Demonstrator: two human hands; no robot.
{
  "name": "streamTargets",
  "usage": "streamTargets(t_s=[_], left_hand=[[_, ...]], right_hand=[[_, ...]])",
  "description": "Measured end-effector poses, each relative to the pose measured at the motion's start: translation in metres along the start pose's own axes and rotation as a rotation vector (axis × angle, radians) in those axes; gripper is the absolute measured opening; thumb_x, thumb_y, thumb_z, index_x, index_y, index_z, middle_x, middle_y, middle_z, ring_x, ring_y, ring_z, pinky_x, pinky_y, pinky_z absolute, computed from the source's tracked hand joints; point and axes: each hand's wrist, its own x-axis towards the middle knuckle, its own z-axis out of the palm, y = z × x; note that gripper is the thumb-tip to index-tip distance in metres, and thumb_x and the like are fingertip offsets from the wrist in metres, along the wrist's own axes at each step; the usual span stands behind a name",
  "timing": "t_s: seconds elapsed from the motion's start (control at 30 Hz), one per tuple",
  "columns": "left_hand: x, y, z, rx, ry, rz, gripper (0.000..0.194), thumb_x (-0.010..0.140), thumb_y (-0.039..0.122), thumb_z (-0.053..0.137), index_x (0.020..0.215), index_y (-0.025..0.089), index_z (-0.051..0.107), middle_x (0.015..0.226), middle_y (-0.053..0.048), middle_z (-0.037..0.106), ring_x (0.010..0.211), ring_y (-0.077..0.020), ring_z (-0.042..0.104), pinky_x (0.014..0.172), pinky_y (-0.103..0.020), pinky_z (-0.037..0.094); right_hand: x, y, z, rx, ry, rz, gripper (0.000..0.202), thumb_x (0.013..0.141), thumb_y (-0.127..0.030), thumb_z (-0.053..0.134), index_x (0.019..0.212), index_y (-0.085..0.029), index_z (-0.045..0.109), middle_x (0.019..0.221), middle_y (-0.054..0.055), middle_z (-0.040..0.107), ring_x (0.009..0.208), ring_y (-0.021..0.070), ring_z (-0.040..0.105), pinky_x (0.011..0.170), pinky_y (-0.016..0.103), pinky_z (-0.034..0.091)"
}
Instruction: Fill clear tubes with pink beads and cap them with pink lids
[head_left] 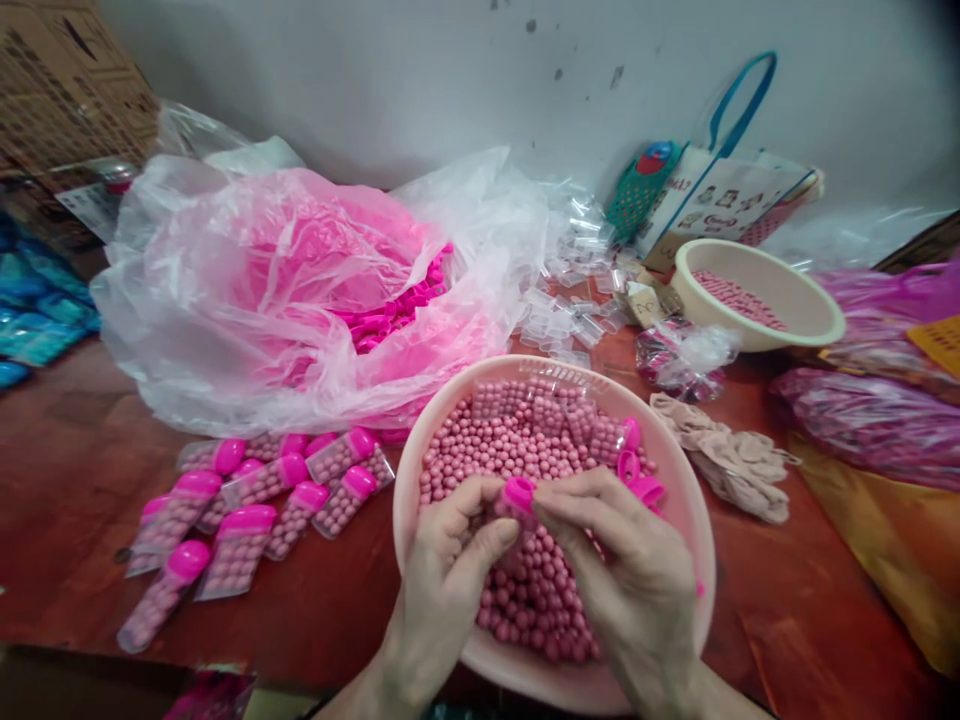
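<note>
Over a pale pink basin (409, 470) of pink beads (480, 450), my two hands meet. My left hand (450, 570) is closed around a small clear container, mostly hidden by the fingers. A bright pink cap (519, 492) sits at its top, and my right hand (637, 560) pinches the cap's side; whether it is fully seated I cannot tell. Inside the basin, bead-filled clear containers (559, 405) lie along the far rim, and loose pink caps (646, 490) rest at the right.
Capped bead containers (240, 545) lie on the red table left of the basin. Behind them spreads a large plastic bag (300, 290) of pink caps. Clear empty containers (562, 315) are piled at the back. A cream bowl (802, 320) of beads and beige gloves (731, 455) are at right.
</note>
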Motion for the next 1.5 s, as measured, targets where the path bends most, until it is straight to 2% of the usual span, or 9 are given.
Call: streamTargets(t_s=[0.13, 0.37, 0.53, 0.7, 0.83, 0.97, 1.07, 1.2, 1.5], left_hand=[[-0.002, -0.001, 0.003, 0.018, -0.010, 0.033, 0.010, 0.084, 0.018, 0.056, 0.091, 0.018, 0.064, 0.078, 0.000, 0.058, 0.077, -0.0139, 0.054, 0.072, -0.022, 0.044], [0.002, 0.000, -0.001, -0.253, -0.070, -0.093, 0.006, 0.084, 0.020, 0.061, 0.090, 0.018, 0.063, 0.080, 0.001, 0.057, 0.073, -0.0097, 0.051, 0.068, -0.018, 0.044], [0.001, -0.005, -0.003, -0.299, -0.038, -0.113, 0.007, 0.084, 0.019, 0.061, 0.091, 0.019, 0.063, 0.077, 0.003, 0.056, 0.067, -0.0076, 0.050, 0.065, -0.016, 0.043], [0.001, -0.005, -0.002, -0.181, -0.006, -0.082, 0.008, 0.084, 0.020, 0.061, 0.091, 0.018, 0.064, 0.076, 0.002, 0.058, 0.068, -0.0095, 0.051, 0.064, -0.017, 0.043], [0.002, -0.004, -0.001, -0.117, 0.003, -0.050, 0.009, 0.083, 0.021, 0.062, 0.091, 0.018, 0.065, 0.078, 0.001, 0.059, 0.073, -0.0102, 0.051, 0.068, -0.017, 0.043], [0.001, -0.002, 0.001, -0.137, -0.064, -0.127, 0.022, 0.085, 0.024, 0.059, 0.108, 0.021, 0.057, 0.082, 0.001, 0.057, 0.070, -0.0095, 0.050, 0.062, -0.017, 0.043], [-0.001, -0.001, 0.000, -0.117, -0.104, -0.148, 0.039, 0.086, 0.023, 0.058, 0.123, 0.025, 0.047, 0.089, 0.001, 0.056, 0.072, -0.0098, 0.050, 0.062, -0.018, 0.043], [-0.003, -0.001, -0.001, -0.112, -0.140, -0.093, 0.034, 0.088, 0.023, 0.056, 0.121, 0.025, 0.049, 0.090, 0.001, 0.056, 0.076, -0.0102, 0.050, 0.068, -0.019, 0.043], [-0.003, -0.009, -0.004, -0.098, -0.141, -0.112, 0.027, 0.086, 0.023, 0.059, 0.112, 0.022, 0.053, 0.071, 0.005, 0.049, 0.058, -0.0059, 0.042, 0.053, -0.015, 0.037]], right_hand=[[-0.003, -0.003, 0.000, -0.060, 0.003, -0.089, 0.036, 0.078, 0.005, 0.056, 0.100, -0.020, 0.070, 0.086, 0.005, 0.069, 0.076, 0.0137, 0.067, 0.066, 0.020, 0.057], [0.000, 0.006, -0.013, 0.029, -0.158, 0.098, 0.028, 0.085, -0.010, 0.056, 0.109, -0.021, 0.063, 0.104, 0.006, 0.067, 0.100, 0.0174, 0.062, 0.086, 0.029, 0.054], [-0.022, 0.018, -0.010, -0.252, -0.224, -0.154, 0.056, 0.085, -0.001, 0.045, 0.139, -0.016, 0.038, 0.126, 0.013, 0.058, 0.119, 0.0197, 0.053, 0.096, 0.031, 0.049], [-0.040, 0.029, -0.006, -0.430, -0.239, -0.299, 0.068, 0.080, 0.004, 0.040, 0.145, -0.008, 0.023, 0.128, 0.020, 0.055, 0.126, 0.0246, 0.047, 0.098, 0.036, 0.048], [-0.038, 0.024, -0.003, -0.461, -0.187, -0.323, 0.059, 0.084, -0.002, 0.043, 0.141, -0.006, 0.029, 0.120, 0.019, 0.059, 0.118, 0.0253, 0.054, 0.091, 0.035, 0.053], [-0.026, 0.012, 0.002, -0.460, -0.266, -0.091, 0.049, 0.082, -0.034, 0.061, 0.121, -0.009, 0.046, 0.103, 0.016, 0.064, 0.091, 0.0274, 0.064, 0.071, 0.039, 0.058], [-0.019, 0.007, 0.005, -0.478, -0.302, 0.002, 0.045, 0.075, -0.042, 0.066, 0.107, -0.014, 0.049, 0.086, 0.008, 0.063, 0.072, 0.0235, 0.063, 0.060, 0.037, 0.056], [-0.016, 0.006, 0.004, -0.570, -0.343, -0.100, 0.033, 0.079, -0.037, 0.061, 0.101, -0.016, 0.048, 0.085, 0.008, 0.061, 0.074, 0.0236, 0.061, 0.061, 0.037, 0.055], [-0.019, 0.006, 0.007, -0.781, -0.390, -0.334, 0.018, 0.077, -0.028, 0.056, 0.082, -0.011, 0.055, 0.065, 0.006, 0.055, 0.055, 0.0219, 0.057, 0.045, 0.034, 0.048]])
